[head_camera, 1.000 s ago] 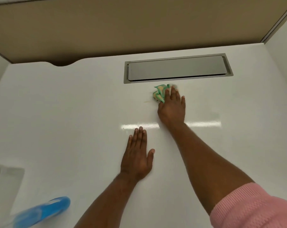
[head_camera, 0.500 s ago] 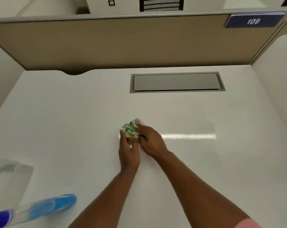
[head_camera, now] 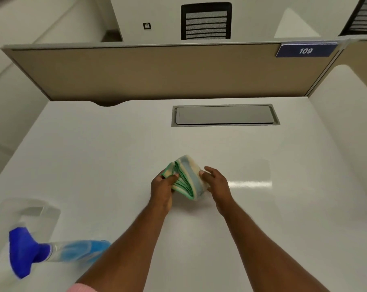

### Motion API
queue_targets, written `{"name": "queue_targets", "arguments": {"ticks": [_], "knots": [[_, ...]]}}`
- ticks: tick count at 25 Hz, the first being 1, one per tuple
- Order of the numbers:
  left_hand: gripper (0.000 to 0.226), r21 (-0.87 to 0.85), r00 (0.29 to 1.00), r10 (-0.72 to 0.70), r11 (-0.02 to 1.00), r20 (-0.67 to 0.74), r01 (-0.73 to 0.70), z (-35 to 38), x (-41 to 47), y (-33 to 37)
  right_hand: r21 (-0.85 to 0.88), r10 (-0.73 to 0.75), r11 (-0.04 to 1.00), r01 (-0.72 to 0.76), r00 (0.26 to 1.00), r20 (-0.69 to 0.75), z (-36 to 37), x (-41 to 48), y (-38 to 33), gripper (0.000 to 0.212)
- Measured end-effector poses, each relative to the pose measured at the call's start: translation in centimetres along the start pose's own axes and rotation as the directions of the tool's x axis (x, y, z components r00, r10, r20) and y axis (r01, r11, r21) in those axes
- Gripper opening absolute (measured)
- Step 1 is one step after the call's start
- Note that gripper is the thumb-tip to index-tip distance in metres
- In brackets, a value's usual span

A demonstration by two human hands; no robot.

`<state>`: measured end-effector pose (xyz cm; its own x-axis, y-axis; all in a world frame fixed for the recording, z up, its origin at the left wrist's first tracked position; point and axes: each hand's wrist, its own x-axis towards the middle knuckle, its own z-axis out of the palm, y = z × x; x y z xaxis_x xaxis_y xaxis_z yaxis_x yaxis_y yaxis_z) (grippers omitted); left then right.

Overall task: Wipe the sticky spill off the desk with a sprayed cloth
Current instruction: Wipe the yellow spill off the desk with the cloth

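A folded green, cream and grey cloth (head_camera: 187, 178) is held between both hands just above the middle of the white desk (head_camera: 94, 165). My left hand (head_camera: 162, 189) pinches its left edge with thumb and fingers. My right hand (head_camera: 217, 182) cups its right side with the fingertips on the fabric. A spray bottle (head_camera: 58, 251) with blue liquid and a blue trigger head lies at the desk's near left, partly behind my left forearm. I cannot make out any spill on the glossy desk surface.
A grey cable flap (head_camera: 224, 114) is set into the desk at the back. A tan partition (head_camera: 157, 74) with a blue "109" sign (head_camera: 305, 51) closes the back. A black mesh chair back (head_camera: 205, 21) shows beyond it. A white side panel (head_camera: 346, 123) stands on the right.
My right hand drew the cloth back from beside the cable flap to mid-desk. My left hand lifted off the desk and took hold of it. The cloth now sits bunched between both hands.
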<state>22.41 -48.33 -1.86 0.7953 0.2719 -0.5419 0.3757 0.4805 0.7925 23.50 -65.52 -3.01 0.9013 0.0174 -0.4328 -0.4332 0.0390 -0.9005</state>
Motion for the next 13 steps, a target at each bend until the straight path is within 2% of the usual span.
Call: {"name": "queue_targets", "arguments": {"ticks": [2,3,4,6,9,10,11,12,13], "knots": [[0.028,-0.060,0.998,0.000,0.998,0.066,0.004,0.1,-0.2,0.2,0.152,0.107,0.978,-0.141,0.971,0.215,-0.3,-0.5,0.0,0.056],[0.028,-0.059,0.996,0.000,0.998,0.091,0.005,0.2,-0.4,0.2,0.207,0.093,0.967,-0.149,0.961,0.260,-0.2,-0.9,0.0,0.055],[0.029,-0.037,0.995,0.006,0.999,0.102,-0.002,0.4,-0.4,0.2,0.243,0.063,0.962,-0.123,0.968,0.243,-0.1,-1.1,0.1,0.053],[0.038,0.083,0.998,0.036,0.996,0.054,-0.040,0.4,-0.3,0.1,0.246,-0.006,0.969,-0.011,0.998,0.067,0.2,-1.2,0.1,0.043],[0.050,0.345,0.983,0.168,0.929,-0.069,-0.135,-1.1,0.0,0.1,-0.009,-0.174,0.984,0.177,0.955,-0.239,-0.6,-1.0,0.3,0.034],[0.052,0.467,0.969,0.236,0.866,-0.068,-0.178,-2.0,0.0,-0.1,-0.145,-0.239,0.968,0.204,0.927,-0.288,-1.2,-1.0,0.5,0.036],[0.054,0.614,0.948,0.316,0.755,-0.033,-0.230,-3.2,0.0,-0.4,-0.272,-0.283,0.941,0.199,0.905,-0.317,-1.6,-1.0,0.7,0.044],[0.056,0.757,0.917,0.398,0.586,0.041,-0.288,-4.6,0.1,-1.1,-0.383,-0.313,0.906,0.179,0.894,-0.321,-1.9,-1.2,1.1,0.054],[0.058,0.861,0.874,0.462,0.374,0.149,-0.345,-5.9,0.0,-2.0,-0.509,-0.368,0.841,0.185,0.884,-0.288,-2.1,-1.2,1.8,0.062]]}}
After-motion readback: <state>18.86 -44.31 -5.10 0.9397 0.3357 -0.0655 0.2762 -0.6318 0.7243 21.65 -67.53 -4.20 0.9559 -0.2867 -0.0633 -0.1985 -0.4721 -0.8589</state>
